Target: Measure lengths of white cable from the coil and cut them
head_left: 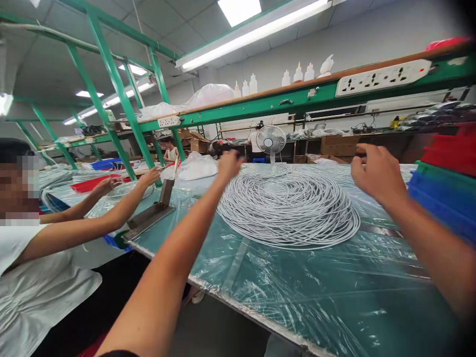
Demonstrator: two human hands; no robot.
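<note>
A wide, loosely wound coil of thin light-grey cable (290, 213) lies flat on the table. My left hand (229, 166) is raised over the coil's far left edge, its fingers curled in and partly blurred; whether anything is in them is hidden. To the right of the coil, apart from it, my right hand (379, 171) hangs in the air with bent fingers spread and nothing visible in them.
Clear plastic film covers the green table (316, 292). Stacked red and blue bins (435, 198) stand at the right. A metal bracket (163, 198) sits at the left edge, near a co-worker's hands (148, 176). A fan (270, 140) and a shelf with power sockets (385, 78) are beyond.
</note>
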